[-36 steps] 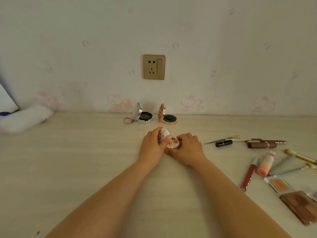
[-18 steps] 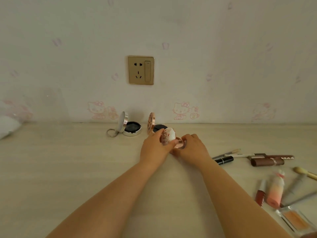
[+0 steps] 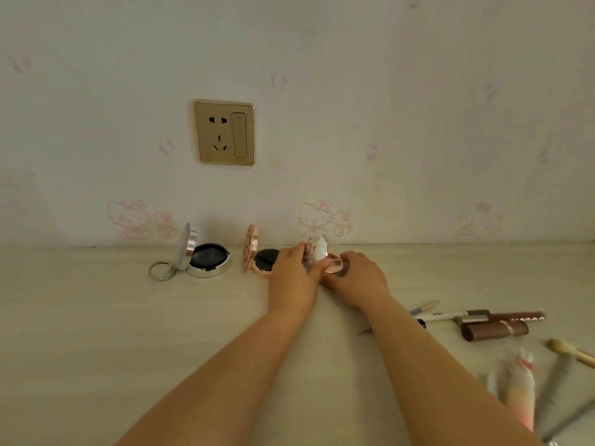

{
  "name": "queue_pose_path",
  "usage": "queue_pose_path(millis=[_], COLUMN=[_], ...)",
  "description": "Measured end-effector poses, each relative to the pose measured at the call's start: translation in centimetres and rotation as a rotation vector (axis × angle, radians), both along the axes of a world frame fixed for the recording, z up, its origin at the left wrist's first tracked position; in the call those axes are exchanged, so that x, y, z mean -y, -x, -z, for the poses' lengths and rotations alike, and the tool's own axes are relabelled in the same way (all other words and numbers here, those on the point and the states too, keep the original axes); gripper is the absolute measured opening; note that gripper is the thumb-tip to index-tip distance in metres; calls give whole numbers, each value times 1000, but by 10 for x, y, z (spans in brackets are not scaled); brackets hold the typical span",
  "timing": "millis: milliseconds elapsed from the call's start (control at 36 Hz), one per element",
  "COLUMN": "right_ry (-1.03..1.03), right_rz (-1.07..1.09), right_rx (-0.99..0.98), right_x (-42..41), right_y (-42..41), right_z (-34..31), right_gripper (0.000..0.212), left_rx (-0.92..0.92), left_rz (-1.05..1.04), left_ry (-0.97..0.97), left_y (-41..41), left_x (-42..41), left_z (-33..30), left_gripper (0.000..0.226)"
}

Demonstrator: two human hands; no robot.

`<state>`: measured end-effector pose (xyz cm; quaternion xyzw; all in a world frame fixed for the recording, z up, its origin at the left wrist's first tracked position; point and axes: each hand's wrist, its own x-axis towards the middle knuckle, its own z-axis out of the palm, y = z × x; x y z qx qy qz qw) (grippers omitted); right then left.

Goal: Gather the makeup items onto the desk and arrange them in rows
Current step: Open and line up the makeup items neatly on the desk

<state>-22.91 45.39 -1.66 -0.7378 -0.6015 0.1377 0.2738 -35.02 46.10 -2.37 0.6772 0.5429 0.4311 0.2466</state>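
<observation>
So nearest on the right, a blurry pink tube (image 3: 519, 386) and makeup brushes (image 3: 570, 350) are lying loose on the desk (image 3: 96, 333), with a brown lipstick (image 3: 495, 329) and a lip gloss (image 3: 515, 316) just past them. Further out, the left hand (image 3: 294, 278) is pinching the lid of a small pink compact (image 3: 323, 257) while the right hand (image 3: 357, 280) is gripping its base. The left hand is partly blocking an open rose-gold compact (image 3: 257, 252); an open silver compact (image 3: 203, 252) with a keyring is sitting beside it, near the wall under the socket (image 3: 224, 132).
</observation>
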Motion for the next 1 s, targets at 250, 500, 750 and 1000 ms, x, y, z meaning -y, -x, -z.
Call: queue_pose_path(millis=[250, 500, 750, 1000], right_ry=[22, 21, 88, 116], right_rz=[-25, -44, 48, -22], right_rx=[50, 79, 3, 256], right_x=[-17, -22, -9, 60], right_y=[-2, -1, 15, 48], right_z=[-2, -2, -6, -9], right_gripper=[47, 55, 85, 37], left_rx=[-38, -74, -43, 123], left_rz=[-79, -75, -62, -103], left_ry=[0, 0, 3, 29], left_y=[0, -1, 2, 22], left_x=[-8, -10, 0, 50], left_z=[-1, 0, -3, -3], left_gripper=[41, 38, 38, 18])
